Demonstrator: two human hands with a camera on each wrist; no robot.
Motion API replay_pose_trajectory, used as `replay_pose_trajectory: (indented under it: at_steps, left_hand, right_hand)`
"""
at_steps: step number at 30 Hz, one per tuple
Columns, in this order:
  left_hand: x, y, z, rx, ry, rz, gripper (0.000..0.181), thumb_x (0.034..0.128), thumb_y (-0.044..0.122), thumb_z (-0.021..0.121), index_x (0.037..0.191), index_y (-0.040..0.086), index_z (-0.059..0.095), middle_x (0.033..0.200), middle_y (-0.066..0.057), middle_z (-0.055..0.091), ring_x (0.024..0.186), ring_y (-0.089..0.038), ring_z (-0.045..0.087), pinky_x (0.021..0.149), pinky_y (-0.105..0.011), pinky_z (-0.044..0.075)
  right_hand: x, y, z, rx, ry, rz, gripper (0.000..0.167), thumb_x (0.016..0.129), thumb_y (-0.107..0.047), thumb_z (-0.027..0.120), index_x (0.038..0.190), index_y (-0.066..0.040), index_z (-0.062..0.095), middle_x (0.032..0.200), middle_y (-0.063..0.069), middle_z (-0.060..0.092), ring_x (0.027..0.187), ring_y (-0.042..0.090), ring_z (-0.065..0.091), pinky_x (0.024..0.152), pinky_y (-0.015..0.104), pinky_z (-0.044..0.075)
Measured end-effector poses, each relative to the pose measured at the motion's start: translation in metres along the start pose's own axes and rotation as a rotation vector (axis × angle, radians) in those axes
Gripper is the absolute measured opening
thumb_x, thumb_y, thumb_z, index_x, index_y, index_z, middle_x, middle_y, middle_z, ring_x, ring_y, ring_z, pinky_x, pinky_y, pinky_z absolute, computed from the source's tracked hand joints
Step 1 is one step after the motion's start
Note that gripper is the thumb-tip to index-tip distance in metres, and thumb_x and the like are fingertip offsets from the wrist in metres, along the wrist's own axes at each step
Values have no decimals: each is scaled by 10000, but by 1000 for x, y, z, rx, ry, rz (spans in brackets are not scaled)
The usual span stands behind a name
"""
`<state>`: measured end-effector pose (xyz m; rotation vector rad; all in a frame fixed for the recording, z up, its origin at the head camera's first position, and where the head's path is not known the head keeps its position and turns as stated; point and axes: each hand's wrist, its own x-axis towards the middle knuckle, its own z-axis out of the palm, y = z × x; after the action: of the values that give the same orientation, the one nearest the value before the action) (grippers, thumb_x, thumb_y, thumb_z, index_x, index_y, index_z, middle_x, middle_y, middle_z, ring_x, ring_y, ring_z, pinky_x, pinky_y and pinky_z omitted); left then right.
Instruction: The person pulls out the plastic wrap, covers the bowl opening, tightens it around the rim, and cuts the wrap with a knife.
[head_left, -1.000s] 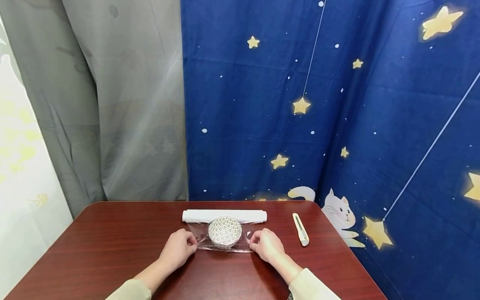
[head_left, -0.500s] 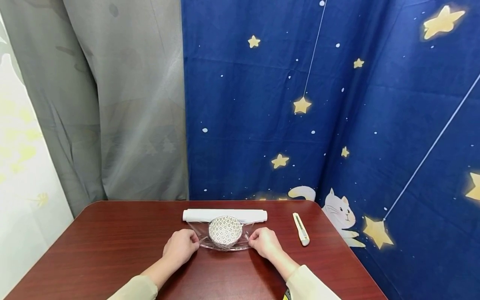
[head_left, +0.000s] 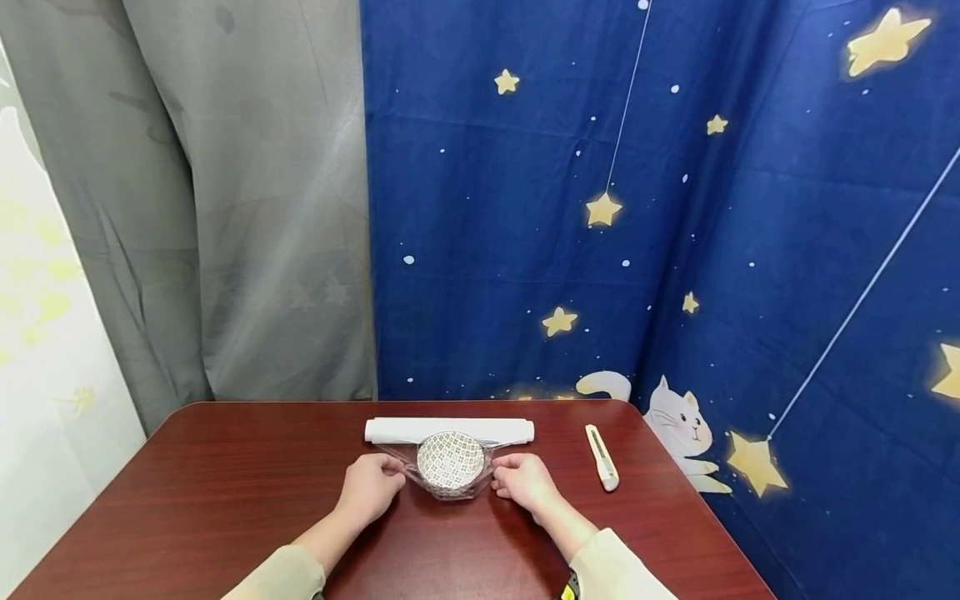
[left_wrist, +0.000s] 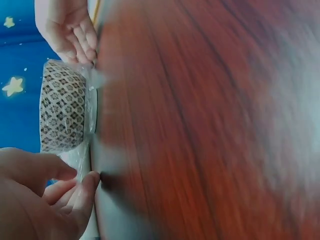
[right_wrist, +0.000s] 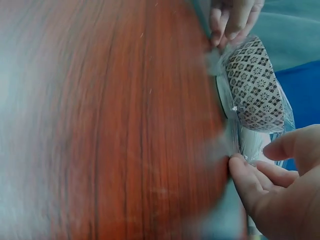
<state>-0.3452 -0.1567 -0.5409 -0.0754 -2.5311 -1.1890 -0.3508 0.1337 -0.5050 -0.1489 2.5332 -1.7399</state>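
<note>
Head view: at the table's (head_left: 225,500) far edge, clear film (head_left: 452,493) is lightly pinched by left hand (head_left: 371,486) and right hand (head_left: 525,481), thumbs nearly meeting fingers; the bowl (head_left: 450,460) between is seemingly being wrapped, tucking called for.

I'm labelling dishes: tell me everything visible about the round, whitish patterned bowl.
The round, whitish, ceramic-looking bowl has dark floral diamonds outside and small diamonds inside. It stands upright in front of a white cylindrical roll. Clear plastic film hugs its side, held at either end by the left hand and right hand.
</note>
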Motion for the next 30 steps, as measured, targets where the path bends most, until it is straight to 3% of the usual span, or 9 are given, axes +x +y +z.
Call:
replay_pose_trajectory:
  at_steps: [3, 7, 11, 16, 20, 27, 30]
  left_hand:
    - [-9, 24, -9, -227, -52, -150, 136, 906, 50, 724, 990, 2, 820, 870, -78, 806, 781, -132, 696, 711, -281, 572]
    - [-11, 35, -7, -588, -83, -368, 257, 1051, 11, 603, 1181, -173, 727, 911, -152, 819, 798, -106, 772, 708, -220, 634]
    - [-7, 37, -3, -780, -61, -451, 341, 1070, 17, 539, 1275, -236, 638, 901, -126, 807, 796, -93, 777, 744, -253, 655]
    - [-1, 39, 1, -882, -45, -499, 420, 1076, 68, 580, 1357, -243, 556, 904, -64, 778, 788, -81, 759, 770, -275, 663]
    - [2, 41, 3, -910, -30, -526, 450, 1079, 98, 632, 1383, -224, 553, 957, -82, 794, 822, -96, 762, 780, -280, 664]
    - [4, 41, 12, -922, 2, -530, 412, 1053, 42, 678, 1369, -210, 598, 953, -65, 805, 840, -102, 750, 763, -257, 653]
    - [4, 42, 14, -921, 22, -529, 394, 1038, -2, 680, 1354, -224, 602, 950, -65, 802, 846, -105, 751, 762, -263, 653]
  right_hand:
    - [1, 2, 3, 141, -27, 39, 338, 1039, -50, 581, 1282, 156, 693, 1107, 239, 802, 933, 230, 806, 832, 377, 678]
    - [2, 3, 5, 283, -54, 103, 392, 1096, -111, 553, 1364, 158, 651, 1244, 254, 779, 1010, 213, 792, 909, 385, 666]
    - [5, 2, 6, 409, -60, 158, 442, 1119, -161, 525, 1408, 161, 610, 1283, 244, 765, 1064, 220, 784, 959, 392, 653]
    - [10, 2, 9, 498, -49, 168, 529, 1163, -265, 483, 1452, 171, 563, 1348, 284, 731, 1177, 278, 771, 1031, 438, 627]
    - [13, 0, 12, 545, -21, 160, 527, 1157, -281, 541, 1450, 155, 579, 1366, 271, 731, 1152, 251, 766, 1046, 447, 620]
    - [16, 0, 20, 621, 55, 161, 404, 1075, -109, 661, 1386, 147, 623, 1067, 58, 794, 964, 136, 748, 934, 343, 643]
    - [18, -2, 23, 643, 78, 167, 355, 1050, -59, 675, 1338, 147, 648, 1004, 35, 784, 921, 114, 731, 865, 287, 633]
